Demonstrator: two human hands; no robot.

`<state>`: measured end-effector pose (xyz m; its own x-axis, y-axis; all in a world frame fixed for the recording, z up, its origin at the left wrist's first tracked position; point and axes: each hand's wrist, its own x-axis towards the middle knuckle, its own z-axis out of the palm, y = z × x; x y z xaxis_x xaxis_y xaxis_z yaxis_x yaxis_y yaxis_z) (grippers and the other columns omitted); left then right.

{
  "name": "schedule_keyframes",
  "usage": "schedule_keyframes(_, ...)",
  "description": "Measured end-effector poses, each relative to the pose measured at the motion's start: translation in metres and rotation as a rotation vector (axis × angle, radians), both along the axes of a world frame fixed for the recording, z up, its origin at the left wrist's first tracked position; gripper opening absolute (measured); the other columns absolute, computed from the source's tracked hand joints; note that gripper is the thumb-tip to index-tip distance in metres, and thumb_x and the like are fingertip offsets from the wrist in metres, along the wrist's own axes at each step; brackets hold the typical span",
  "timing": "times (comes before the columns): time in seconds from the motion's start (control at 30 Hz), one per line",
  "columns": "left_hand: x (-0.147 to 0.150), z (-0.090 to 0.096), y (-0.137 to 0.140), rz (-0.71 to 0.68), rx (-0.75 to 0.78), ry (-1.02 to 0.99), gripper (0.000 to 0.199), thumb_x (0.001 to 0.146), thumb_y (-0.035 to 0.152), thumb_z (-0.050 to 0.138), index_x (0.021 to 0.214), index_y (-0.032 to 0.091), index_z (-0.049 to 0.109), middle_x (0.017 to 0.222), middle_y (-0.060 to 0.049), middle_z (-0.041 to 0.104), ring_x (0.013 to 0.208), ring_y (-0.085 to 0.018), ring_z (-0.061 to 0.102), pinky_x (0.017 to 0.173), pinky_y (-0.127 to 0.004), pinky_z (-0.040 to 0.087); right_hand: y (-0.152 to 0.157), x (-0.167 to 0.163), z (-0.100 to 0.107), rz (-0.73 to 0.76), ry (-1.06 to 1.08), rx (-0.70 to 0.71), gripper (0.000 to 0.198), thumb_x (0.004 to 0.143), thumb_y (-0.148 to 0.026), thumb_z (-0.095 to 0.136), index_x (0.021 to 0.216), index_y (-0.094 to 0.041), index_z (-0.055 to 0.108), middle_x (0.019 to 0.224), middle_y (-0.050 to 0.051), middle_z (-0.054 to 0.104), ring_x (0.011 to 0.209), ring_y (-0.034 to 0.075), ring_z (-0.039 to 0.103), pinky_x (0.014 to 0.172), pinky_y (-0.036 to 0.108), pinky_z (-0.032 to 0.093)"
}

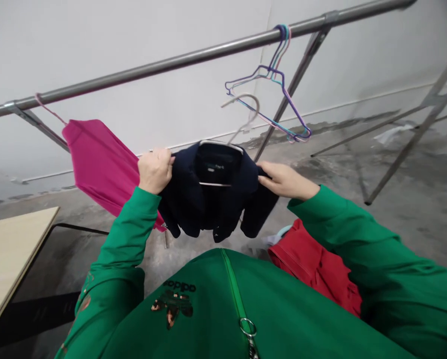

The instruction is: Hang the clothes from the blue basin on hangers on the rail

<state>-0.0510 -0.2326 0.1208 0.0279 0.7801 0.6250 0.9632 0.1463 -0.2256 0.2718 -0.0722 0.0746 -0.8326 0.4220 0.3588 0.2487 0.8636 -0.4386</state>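
Observation:
A dark navy jacket [186, 174] hangs between my two hands, with a pale wire hanger [258, 105] inside it. The hanger's hook rises above the collar, off the rail. My left hand [155, 170] is closed on one shoulder of the jacket. On the other shoulder, my right hand [285, 179] pinches the cloth between thumb and fingers. The jacket's collar faces me and a label shows inside it. Its lower part is foreshortened below the collar.
A metal rail [152, 69] crosses above. A pink garment [96, 159] hangs from it at left; several coloured hangers [283, 75] hang at right. Red cloth [313, 264] lies low at right. A wooden board [14, 249] is at lower left, and rack legs [406, 154] stand at right.

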Motion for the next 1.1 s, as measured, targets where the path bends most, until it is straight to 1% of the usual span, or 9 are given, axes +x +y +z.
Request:
schedule_keyframes(0.1, -0.004, -0.009, 0.002, -0.081, -0.107, -0.004, 0.04, 0.096, 0.037, 0.027, 0.094, 0.015, 0.061, 0.088, -0.014, 0.063, 0.083, -0.026, 0.057, 0.074, -0.038, 0.039, -0.012, -0.005, 0.008, 0.257, -0.023, -0.448, 0.046, 0.084, -0.055, 0.05, 0.105, -0.016, 0.065, 0.099, 0.009, 0.069, 0.094, 0.025, 0.065, 0.084, 0.035, 0.051)
schedule_keyframes(0.2, -0.014, -0.022, -0.002, -0.089, -0.196, -0.079, 0.033, 0.095, 0.034, 0.034, 0.1, 0.014, 0.06, 0.1, -0.014, 0.065, 0.096, -0.026, 0.058, 0.081, -0.038, 0.042, -0.02, -0.011, 0.008, 0.262, 0.027, -0.796, 0.05, 0.076, -0.057, 0.062, 0.102, -0.015, 0.068, 0.097, 0.009, 0.07, 0.091, 0.024, 0.065, 0.083, 0.033, 0.051)
schedule_keyframes(0.3, -0.027, -0.042, -0.021, -0.007, -0.167, -0.191, 0.031, 0.093, 0.03, 0.042, 0.117, 0.014, 0.054, 0.119, -0.014, 0.06, 0.109, -0.026, 0.055, 0.089, -0.04, 0.042, -0.022, -0.023, 0.009, 0.192, 0.083, -0.985, 0.05, 0.068, -0.054, 0.072, 0.1, -0.015, 0.07, 0.091, 0.008, 0.071, 0.083, 0.023, 0.066, 0.079, 0.033, 0.052)
schedule_keyframes(0.4, -0.036, -0.072, -0.057, 0.063, -0.118, -0.315, 0.032, 0.092, 0.026, 0.044, 0.12, 0.013, 0.052, 0.123, -0.016, 0.057, 0.115, -0.026, 0.054, 0.092, -0.039, 0.044, -0.023, -0.044, 0.019, 0.186, 0.149, -1.067, 0.048, 0.063, -0.051, 0.076, 0.097, -0.017, 0.071, 0.088, 0.007, 0.071, 0.082, 0.023, 0.066, 0.078, 0.034, 0.051)
schedule_keyframes(0.67, -0.023, -0.155, -0.141, 0.099, -0.197, -0.61, 0.019, 0.092, 0.024, 0.041, 0.102, 0.018, 0.057, 0.105, -0.009, 0.062, 0.101, -0.019, 0.061, 0.087, -0.034, 0.051, -0.027, -0.151, 0.072, 0.326, 0.316, -1.08, 0.021, 0.058, -0.029, 0.074, 0.074, -0.017, 0.067, 0.072, 0.0, 0.068, 0.065, 0.014, 0.062, 0.069, 0.027, 0.049)
schedule_keyframes(0.77, -0.014, -0.167, -0.155, 0.159, -0.208, -0.671, 0.018, 0.092, 0.024, 0.042, 0.099, 0.018, 0.057, 0.105, -0.008, 0.063, 0.099, -0.019, 0.061, 0.085, -0.034, 0.052, -0.03, -0.214, 0.078, 0.35, 0.395, -1.013, 0.012, 0.059, -0.022, 0.065, 0.069, -0.016, 0.063, 0.064, -0.002, 0.063, 0.062, 0.013, 0.059, 0.065, 0.025, 0.048)
schedule_keyframes(0.9, -0.006, -0.175, -0.17, 0.223, -0.227, -0.727, 0.018, 0.092, 0.024, 0.042, 0.097, 0.019, 0.058, 0.103, -0.008, 0.063, 0.097, -0.02, 0.062, 0.085, -0.035, 0.051, -0.039, -0.296, 0.081, 0.239, 0.423, -0.803, 0.01, 0.062, -0.013, 0.049, 0.066, -0.015, 0.058, 0.06, -0.001, 0.059, 0.061, 0.013, 0.057, 0.06, 0.023, 0.046)
schedule_keyframes(1.0, -0.005, -0.182, -0.183, 0.244, -0.241, -0.768, 0.019, 0.092, 0.024, 0.04, 0.095, 0.019, 0.059, 0.099, -0.007, 0.064, 0.094, -0.02, 0.062, 0.085, -0.035, 0.051, -0.047, -0.341, 0.084, 0.101, 0.346, -0.571, 0.015, 0.066, -0.011, 0.043, 0.068, -0.015, 0.058, 0.066, 0.001, 0.062, 0.067, 0.015, 0.059, 0.063, 0.024, 0.047)
schedule_keyframes(1.1, -0.006, -0.19, -0.197, 0.262, -0.248, -0.812, 0.02, 0.091, 0.023, 0.04, 0.094, 0.019, 0.059, 0.098, -0.007, 0.064, 0.093, -0.019, 0.063, 0.085, -0.034, 0.051, -0.053, -0.371, 0.083, 0.012, 0.288, -0.481, 0.017, 0.069, -0.011, 0.043, 0.07, -0.015, 0.059, 0.073, 0.005, 0.064, 0.075, 0.018, 0.061, 0.07, 0.027, 0.049)
